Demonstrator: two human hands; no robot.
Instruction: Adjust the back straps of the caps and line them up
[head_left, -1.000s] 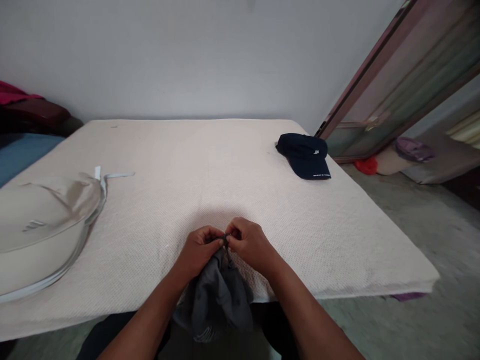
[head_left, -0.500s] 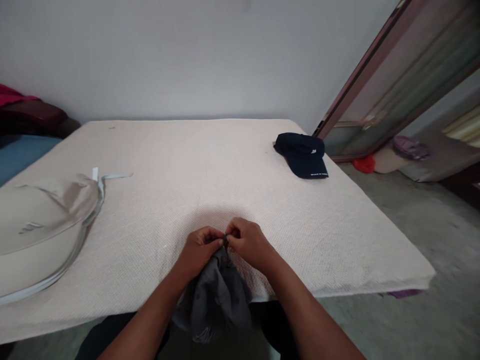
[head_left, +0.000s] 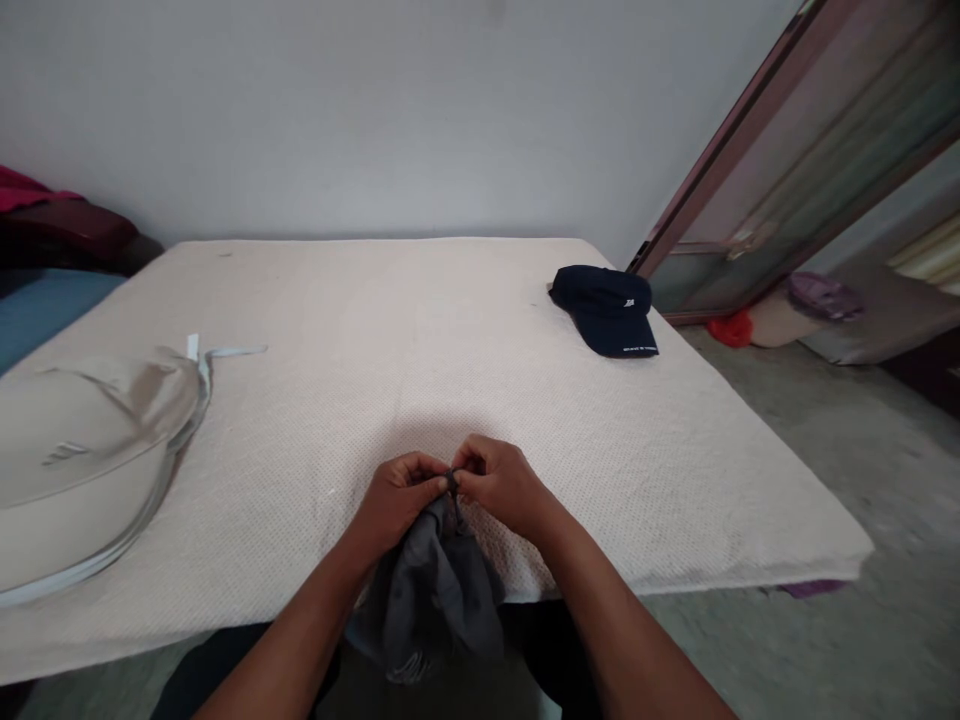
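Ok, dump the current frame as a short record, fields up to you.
left hand: pinching top end of grey cloth item
right hand: pinching same end, fingertips close to left's
grey cloth item: bunched, hanging below hands, pale logo near bottom
navy cap: far right on cream cover, untouched
beige headwear: left side, cut off by frame

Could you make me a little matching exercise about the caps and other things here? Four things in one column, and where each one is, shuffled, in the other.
Things:
1. Navy cap
2. Beige cap
3. Grey cloth
4. Red bundle

Places:
A. Pinched by left hand and right hand
B. On the floor
C. On the white cover, near its far right corner
D. At the picture's left edge, partly cut off

Right pairs: 1-C, 2-D, 3-A, 4-B
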